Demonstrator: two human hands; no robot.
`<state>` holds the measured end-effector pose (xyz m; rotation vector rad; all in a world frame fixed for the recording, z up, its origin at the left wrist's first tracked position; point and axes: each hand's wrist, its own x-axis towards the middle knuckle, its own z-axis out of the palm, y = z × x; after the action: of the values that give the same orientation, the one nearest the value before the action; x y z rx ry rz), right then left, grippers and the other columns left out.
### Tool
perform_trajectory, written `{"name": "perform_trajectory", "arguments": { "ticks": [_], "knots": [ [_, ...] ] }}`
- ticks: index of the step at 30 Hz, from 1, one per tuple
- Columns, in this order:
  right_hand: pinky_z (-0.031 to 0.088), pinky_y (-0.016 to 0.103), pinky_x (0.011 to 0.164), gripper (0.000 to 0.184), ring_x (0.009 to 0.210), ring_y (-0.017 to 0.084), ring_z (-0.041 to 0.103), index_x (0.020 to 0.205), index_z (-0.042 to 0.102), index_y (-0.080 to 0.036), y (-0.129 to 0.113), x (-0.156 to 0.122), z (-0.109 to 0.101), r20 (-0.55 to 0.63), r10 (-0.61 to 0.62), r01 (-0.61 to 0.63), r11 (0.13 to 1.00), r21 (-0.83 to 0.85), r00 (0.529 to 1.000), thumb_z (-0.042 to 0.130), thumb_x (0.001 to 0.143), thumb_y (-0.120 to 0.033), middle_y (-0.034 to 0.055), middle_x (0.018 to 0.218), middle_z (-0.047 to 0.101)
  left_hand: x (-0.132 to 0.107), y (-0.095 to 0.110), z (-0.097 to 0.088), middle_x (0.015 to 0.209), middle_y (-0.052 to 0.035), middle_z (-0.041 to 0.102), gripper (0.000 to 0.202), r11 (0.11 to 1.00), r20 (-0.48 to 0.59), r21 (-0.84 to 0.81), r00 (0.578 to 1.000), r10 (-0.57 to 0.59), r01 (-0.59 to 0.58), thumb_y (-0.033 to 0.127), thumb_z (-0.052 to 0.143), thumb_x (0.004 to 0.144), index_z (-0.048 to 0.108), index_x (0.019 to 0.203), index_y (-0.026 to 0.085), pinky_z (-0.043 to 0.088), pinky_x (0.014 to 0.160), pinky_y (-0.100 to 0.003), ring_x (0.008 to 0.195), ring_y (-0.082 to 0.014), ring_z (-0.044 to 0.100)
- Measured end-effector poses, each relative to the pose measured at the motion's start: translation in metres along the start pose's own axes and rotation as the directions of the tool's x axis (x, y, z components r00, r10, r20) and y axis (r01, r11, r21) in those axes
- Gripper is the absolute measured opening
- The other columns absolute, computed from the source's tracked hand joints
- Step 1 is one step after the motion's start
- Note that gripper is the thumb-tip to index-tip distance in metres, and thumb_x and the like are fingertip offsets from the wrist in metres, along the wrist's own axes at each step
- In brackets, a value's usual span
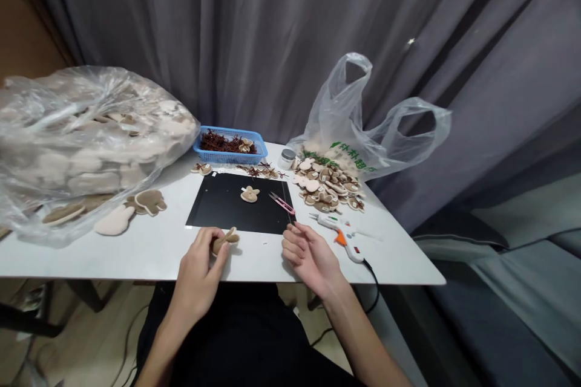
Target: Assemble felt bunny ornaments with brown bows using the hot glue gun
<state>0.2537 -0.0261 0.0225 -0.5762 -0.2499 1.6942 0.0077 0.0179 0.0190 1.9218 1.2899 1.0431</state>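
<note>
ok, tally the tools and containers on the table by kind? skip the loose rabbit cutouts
Plastic bags: 2
Blue basket: 1
Black mat: 1
Snips: 1
Glue gun: 1
Small jar: 1
Total: 7

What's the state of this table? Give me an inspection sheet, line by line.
Surface: white table, black mat in the middle.
Job's things: bunny piece in hand; second bunny and snips on the mat; glue gun beside it.
Clutter: loose pile, blue basket, small jar, full bag, thin bag.
Grips: left hand pinches the bunny piece; right hand empty, on the table.
Cables: black cord drops off the front edge.
Surroundings: grey curtain.
</note>
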Motion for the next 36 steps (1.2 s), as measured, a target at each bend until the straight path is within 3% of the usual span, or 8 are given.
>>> {"name": "perform_trajectory", "arguments": {
  "ticks": [7,12,14,19,23,28,30,36],
  "knots": [
    [0.037,0.019,0.046,0.013,0.05,0.011,0.027,0.092,0.06,-0.02,0.013,-0.01,0.012,-0.024,0.033,-0.032,0.998,0.053,0.999,0.058,0.104,-0.022,-0.0091,0.064,0.028,0.002,0.002,-0.001,0.098,-0.0036,0.071,0.026,1.0,0.049,0.024,0.999,-0.002,0.001,0.049,0.052,0.102,0.062,0.097,0.025,0.052,0.081,-0.035,0.087,-0.0241,0.067],
    [0.034,0.017,0.042,0.005,0.047,0.009,0.031,0.105,0.066,-0.018,0.019,-0.008,0.014,-0.023,0.024,-0.023,1.0,0.007,0.999,0.063,0.102,-0.021,-0.0099,0.06,0.034,0.002,0.003,0.0,0.095,-0.0035,0.071,0.028,1.0,0.063,0.025,0.998,-0.002,0.0,0.05,0.052,0.101,0.062,0.095,0.024,0.052,0.08,-0.035,0.084,-0.024,0.066],
    [0.038,0.016,0.044,0.007,0.048,0.009,0.042,0.106,0.067,-0.018,0.02,-0.006,0.015,-0.029,0.012,-0.014,0.999,-0.046,0.999,0.068,0.099,-0.019,-0.0093,0.06,0.041,0.002,0.002,0.0,0.096,-0.0033,0.071,0.028,1.0,0.068,0.022,0.998,-0.001,-0.001,0.049,0.052,0.101,0.062,0.095,0.024,0.051,0.08,-0.034,0.085,-0.024,0.066],
    [0.057,0.022,0.063,0.01,0.085,0.018,0.077,0.104,0.071,-0.015,0.018,0.006,0.015,-0.049,0.036,-0.042,0.992,-0.119,0.998,0.074,0.095,-0.018,0.0056,0.085,0.076,0.001,0.0,0.0,0.099,-0.0028,0.07,0.027,1.0,0.074,-0.002,0.997,-0.024,0.024,0.05,0.053,0.101,0.062,0.097,0.024,0.05,0.081,-0.034,0.087,-0.0236,0.066],
    [0.059,0.026,0.071,0.015,0.096,0.021,0.08,0.103,0.075,-0.015,0.016,0.011,0.017,-0.033,0.055,-0.061,0.969,-0.238,0.998,0.077,0.093,-0.025,0.012,0.108,0.083,0.0,-0.001,0.0,0.099,-0.0033,0.07,0.028,0.999,0.087,-0.02,0.996,-0.032,0.034,0.05,0.053,0.101,0.062,0.098,0.024,0.049,0.081,-0.034,0.089,-0.0243,0.066],
    [0.053,0.032,0.1,0.02,0.122,0.023,0.072,0.098,0.079,-0.015,0.017,0.009,0.021,0.035,-0.048,0.057,0.933,-0.355,0.998,0.078,0.091,-0.034,0.014,0.116,0.083,0.0,0.0,-0.001,0.099,-0.0017,0.069,0.025,0.999,0.077,-0.031,0.997,-0.027,0.029,0.048,0.054,0.102,0.062,0.098,0.025,0.049,0.082,-0.033,0.09,-0.0232,0.066],
    [0.052,0.032,0.1,0.021,0.12,0.023,0.072,0.097,0.08,-0.015,0.016,0.009,0.02,0.037,-0.073,0.082,0.925,-0.37,0.997,0.08,0.089,-0.034,0.0132,0.113,0.083,0.0,0.001,-0.001,0.099,-0.0013,0.069,0.024,0.999,0.078,-0.028,0.997,-0.028,0.03,0.047,0.054,0.102,0.062,0.098,0.025,0.049,0.082,-0.033,0.088,-0.0228,0.065],
    [0.056,0.026,0.085,0.028,0.082,0.016,0.073,0.102,0.081,-0.015,-0.001,0.012,0.019,0.005,-0.132,0.123,0.914,-0.387,0.991,0.088,0.082,-0.035,0.0038,0.079,0.079,0.0,0.001,0.0,0.099,-0.0015,0.068,0.023,0.999,0.071,-0.034,0.997,-0.025,0.028,0.047,0.053,0.103,0.061,0.099,0.025,0.046,0.081,-0.033,0.087,-0.0226,0.064]
  ]
}}
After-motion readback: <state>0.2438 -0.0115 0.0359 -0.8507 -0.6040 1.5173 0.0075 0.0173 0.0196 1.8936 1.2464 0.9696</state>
